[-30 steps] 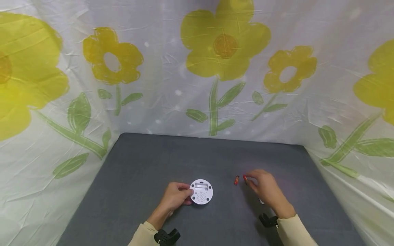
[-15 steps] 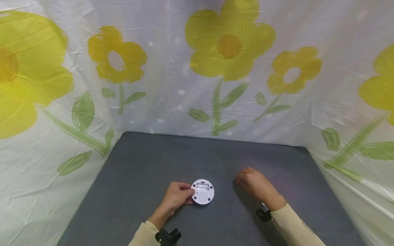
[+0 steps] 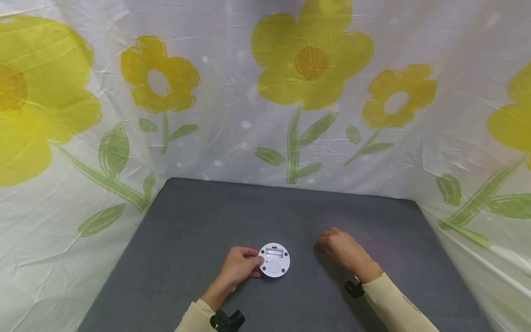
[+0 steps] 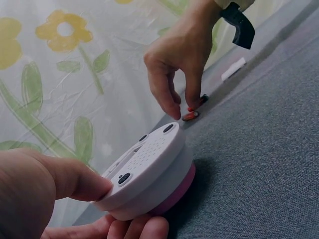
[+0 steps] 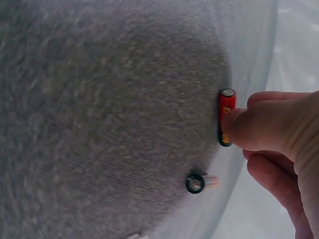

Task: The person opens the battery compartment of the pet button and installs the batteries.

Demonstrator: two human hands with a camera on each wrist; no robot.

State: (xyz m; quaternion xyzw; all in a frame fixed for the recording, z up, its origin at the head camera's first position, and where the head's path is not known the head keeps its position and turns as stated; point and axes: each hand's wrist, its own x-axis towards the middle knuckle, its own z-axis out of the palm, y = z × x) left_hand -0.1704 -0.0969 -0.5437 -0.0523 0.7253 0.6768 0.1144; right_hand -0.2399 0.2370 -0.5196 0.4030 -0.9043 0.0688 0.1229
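My left hand (image 3: 240, 265) grips the rim of a round white device (image 3: 274, 267), thumb above and fingers beneath. Its upturned face shows a vacant battery compartment, speaker holes and dark feet; the left wrist view reveals a pink part (image 4: 174, 193) underneath. Over to the right, my right hand (image 3: 342, 249) reaches down to the table, thumb and fingers pinching a red battery (image 5: 227, 104). A second battery (image 5: 195, 183) lies close by, one end facing the right wrist camera. From the head view my right hand mostly hides both batteries.
A small white piece (image 4: 233, 68) lies on the table behind the right hand, near the wrist. The dark grey table (image 3: 232, 207) is bordered by a white curtain (image 3: 220, 115) with yellow flowers at the back and sides.
My right hand has shifted left, from the right-hand battery to the other one, and has nearly stopped there. The left hand keeps its grip on the device.
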